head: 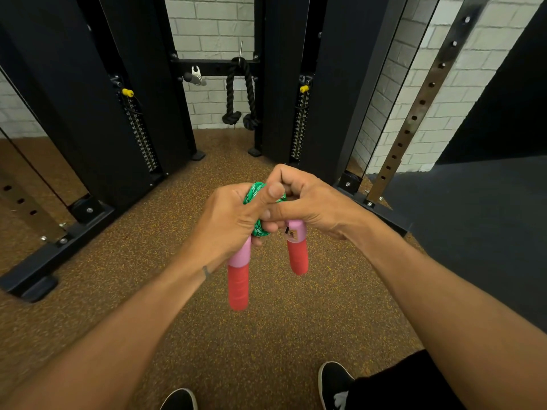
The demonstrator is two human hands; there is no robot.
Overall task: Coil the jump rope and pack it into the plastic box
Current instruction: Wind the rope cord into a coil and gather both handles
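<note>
Two black shoes (334,383) stand on the speckled brown floor (183,335), nearest the lens. Above them, both hands hold the jump rope in the air. The left hand (228,220) is curled around the bunched green cord (256,192) and one pink-and-red handle (239,276), thumb pressed over the coil. The right hand (307,199) pinches the cord beside it, its own handle (296,250) hanging down. Beyond the rope stands a black cable machine (88,99).
</note>
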